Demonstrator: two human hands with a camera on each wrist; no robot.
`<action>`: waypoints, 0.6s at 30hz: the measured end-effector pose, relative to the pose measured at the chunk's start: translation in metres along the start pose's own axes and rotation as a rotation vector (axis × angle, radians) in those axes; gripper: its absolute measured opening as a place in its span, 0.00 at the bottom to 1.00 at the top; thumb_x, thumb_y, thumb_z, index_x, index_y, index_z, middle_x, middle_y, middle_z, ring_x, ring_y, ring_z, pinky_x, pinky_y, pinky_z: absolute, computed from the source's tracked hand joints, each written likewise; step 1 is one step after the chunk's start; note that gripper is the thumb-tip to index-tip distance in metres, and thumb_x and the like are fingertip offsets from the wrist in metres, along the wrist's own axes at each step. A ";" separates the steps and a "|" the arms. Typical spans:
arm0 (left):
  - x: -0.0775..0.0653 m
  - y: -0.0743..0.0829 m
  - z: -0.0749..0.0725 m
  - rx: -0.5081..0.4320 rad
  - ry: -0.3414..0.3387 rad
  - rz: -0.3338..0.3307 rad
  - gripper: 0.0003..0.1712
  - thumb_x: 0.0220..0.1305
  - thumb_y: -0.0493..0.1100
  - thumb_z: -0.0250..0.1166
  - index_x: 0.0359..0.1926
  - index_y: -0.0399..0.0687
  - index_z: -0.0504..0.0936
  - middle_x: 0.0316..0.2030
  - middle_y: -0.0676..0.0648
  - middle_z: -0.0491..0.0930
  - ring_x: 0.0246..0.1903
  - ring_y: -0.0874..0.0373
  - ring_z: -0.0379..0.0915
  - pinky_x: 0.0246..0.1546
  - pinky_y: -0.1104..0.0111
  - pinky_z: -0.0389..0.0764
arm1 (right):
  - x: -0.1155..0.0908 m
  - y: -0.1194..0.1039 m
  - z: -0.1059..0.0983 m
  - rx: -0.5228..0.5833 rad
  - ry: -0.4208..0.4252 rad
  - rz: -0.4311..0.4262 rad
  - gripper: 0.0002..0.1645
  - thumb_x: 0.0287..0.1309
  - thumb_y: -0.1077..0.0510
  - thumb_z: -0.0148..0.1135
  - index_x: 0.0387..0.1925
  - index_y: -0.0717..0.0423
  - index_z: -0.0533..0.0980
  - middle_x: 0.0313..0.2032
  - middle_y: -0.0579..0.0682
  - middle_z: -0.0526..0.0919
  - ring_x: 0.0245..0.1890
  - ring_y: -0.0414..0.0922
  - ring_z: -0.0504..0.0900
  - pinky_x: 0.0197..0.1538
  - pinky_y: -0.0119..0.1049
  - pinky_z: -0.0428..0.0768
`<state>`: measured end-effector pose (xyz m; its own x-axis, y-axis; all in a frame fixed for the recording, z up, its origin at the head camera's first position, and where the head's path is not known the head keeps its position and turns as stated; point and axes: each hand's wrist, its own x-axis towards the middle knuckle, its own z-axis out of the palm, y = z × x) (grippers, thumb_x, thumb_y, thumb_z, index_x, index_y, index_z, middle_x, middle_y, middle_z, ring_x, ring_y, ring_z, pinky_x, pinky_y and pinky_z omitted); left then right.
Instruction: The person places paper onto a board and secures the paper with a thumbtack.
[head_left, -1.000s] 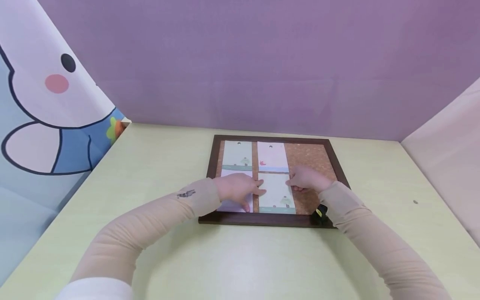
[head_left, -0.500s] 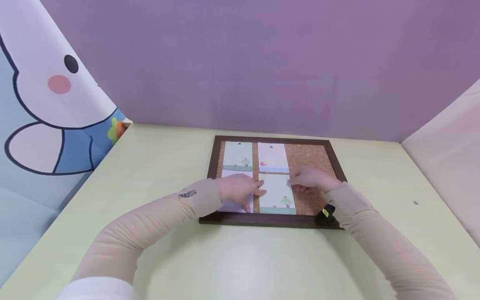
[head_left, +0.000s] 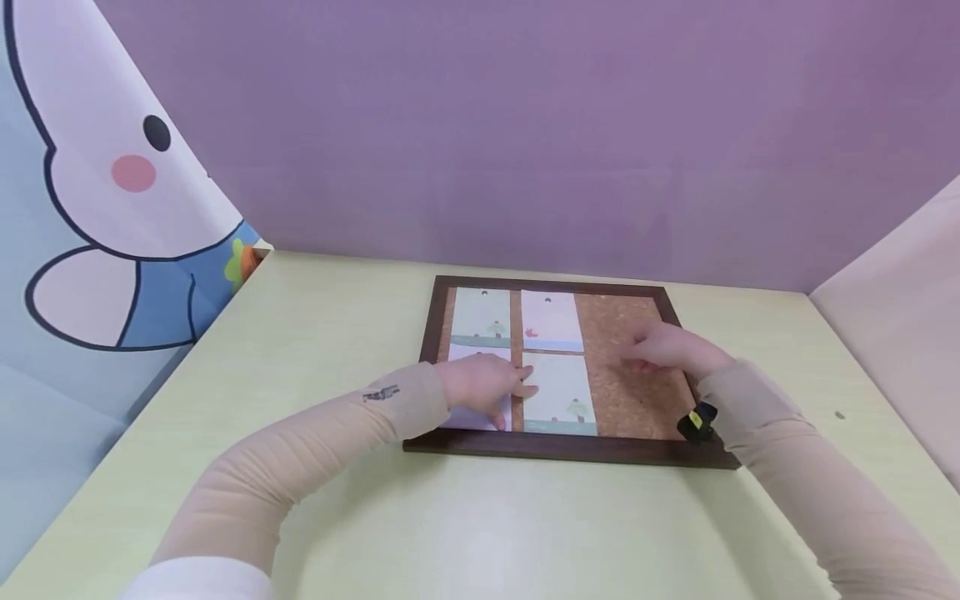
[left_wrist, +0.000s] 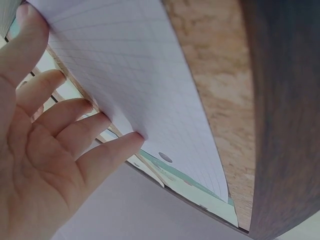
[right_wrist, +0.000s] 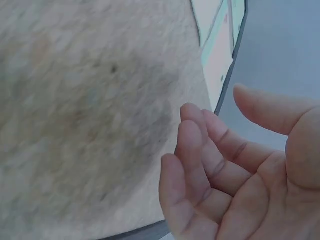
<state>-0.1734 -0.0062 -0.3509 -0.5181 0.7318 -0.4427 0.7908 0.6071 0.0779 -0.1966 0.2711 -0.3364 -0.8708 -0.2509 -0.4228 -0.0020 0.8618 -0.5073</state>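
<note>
A corkboard (head_left: 637, 408) in a dark wooden frame holds two rows of paper sheets. My left hand (head_left: 480, 383) rests on the lower left lilac sheet (head_left: 471, 419), partly covering it, and its fingertips reach the left edge of the lower middle pale sheet (head_left: 558, 383). In the left wrist view the lilac lined sheet (left_wrist: 130, 65) has a punched hole, and my spread fingers touch it. My right hand (head_left: 671, 346), fingers loosely bent and holding nothing, hovers over bare cork at the board's right side. Its thumb stands apart from the fingers in the right wrist view.
Above those lie a pale green sheet (head_left: 476, 312) with a tree print and a pinkish sheet (head_left: 551, 321), each with a hole at the top. The board lies on a pale table (head_left: 337, 517). A purple backdrop (head_left: 480, 142) stands behind; a small dark speck (head_left: 839, 414) lies far right.
My right hand has left the right edge of the lower middle sheet and moved right over the cork. The left hand stays in place. The view has shifted slightly.
</note>
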 end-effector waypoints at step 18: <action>-0.001 0.001 -0.002 -0.031 0.007 -0.013 0.44 0.53 0.54 0.67 0.69 0.56 0.60 0.72 0.45 0.50 0.68 0.51 0.57 0.65 0.67 0.64 | -0.023 0.067 -0.023 -0.033 -0.029 0.120 0.15 0.64 0.55 0.52 0.31 0.64 0.73 0.22 0.47 0.76 0.25 0.41 0.73 0.31 0.37 0.77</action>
<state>-0.1729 -0.0054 -0.3489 -0.5309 0.7256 -0.4378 0.7735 0.6259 0.0993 -0.1884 0.3448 -0.3431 -0.8512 -0.1572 -0.5007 0.0851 0.9001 -0.4272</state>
